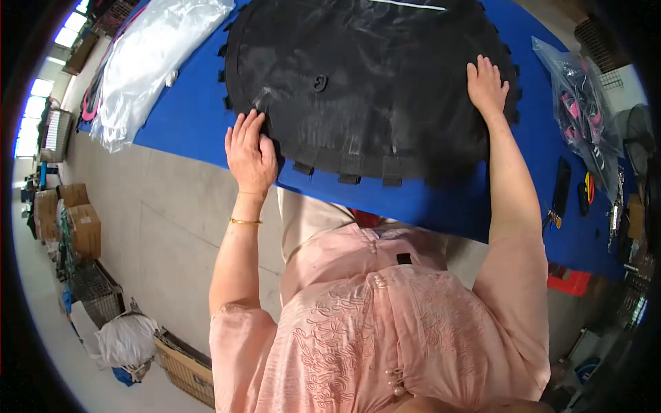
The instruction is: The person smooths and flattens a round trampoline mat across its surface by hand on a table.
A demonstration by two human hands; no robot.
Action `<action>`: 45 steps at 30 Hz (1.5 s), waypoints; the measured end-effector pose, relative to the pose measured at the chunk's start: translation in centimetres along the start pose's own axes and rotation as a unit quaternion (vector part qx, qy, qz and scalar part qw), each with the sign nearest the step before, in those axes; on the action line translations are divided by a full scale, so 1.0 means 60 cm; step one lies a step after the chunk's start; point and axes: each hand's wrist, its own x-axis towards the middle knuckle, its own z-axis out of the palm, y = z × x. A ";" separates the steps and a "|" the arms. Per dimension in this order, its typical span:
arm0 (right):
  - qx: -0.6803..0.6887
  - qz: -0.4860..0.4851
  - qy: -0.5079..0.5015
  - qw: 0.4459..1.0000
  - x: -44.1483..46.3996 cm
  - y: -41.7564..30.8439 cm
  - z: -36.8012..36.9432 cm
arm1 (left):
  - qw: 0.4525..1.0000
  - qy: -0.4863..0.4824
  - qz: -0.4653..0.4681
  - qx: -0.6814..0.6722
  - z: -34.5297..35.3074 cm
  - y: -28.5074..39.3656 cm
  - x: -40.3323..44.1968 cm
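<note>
A large round black mesh mat (385,89) with short strap tabs around its rim lies over the blue table. My left hand (250,155) is at the mat's left front edge, its fingers stretched out and fingertips touching the rim. Flat on the right side of the mat rests my right hand (488,88), fingers spread a little. Neither hand grips anything. A small curled black piece (319,83) sits on the mat between them. A white line (407,5) runs across the mat near the top of the view; the far edge is cut off.
Clear plastic bags (155,65) lie at the table's left. On the right are a clear bag with pink and black parts (578,110), a black strip-like object (562,187) and small tools (586,194). The blue table (441,206) ends just before my body. Cardboard boxes (84,224) stand far left.
</note>
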 end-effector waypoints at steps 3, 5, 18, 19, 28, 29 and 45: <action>0.015 -0.003 0.002 1.000 -0.002 -0.001 -0.002 | 1.000 -0.002 -0.004 -0.003 -0.001 0.002 0.002; 0.020 -0.007 0.013 1.000 -0.002 0.000 -0.001 | 1.000 0.002 0.000 -0.009 0.000 0.000 0.001; 0.003 0.007 0.010 1.000 -0.004 -0.007 -0.003 | 1.000 -0.003 0.001 0.002 0.000 -0.002 0.001; 0.009 0.012 -0.002 1.000 -0.006 -0.009 -0.006 | 1.000 -0.003 -0.001 -0.003 0.001 -0.002 0.000; 0.028 0.012 -0.003 1.000 -0.013 -0.017 -0.021 | 1.000 0.005 -0.002 -0.005 -0.001 0.001 -0.001; 0.030 0.012 -0.004 0.999 -0.014 -0.017 -0.022 | 1.000 0.004 -0.004 -0.004 -0.001 0.001 -0.001; 0.055 -0.009 0.088 0.995 -0.028 -0.014 -0.010 | 0.999 -0.022 -0.023 -0.017 -0.005 0.006 -0.003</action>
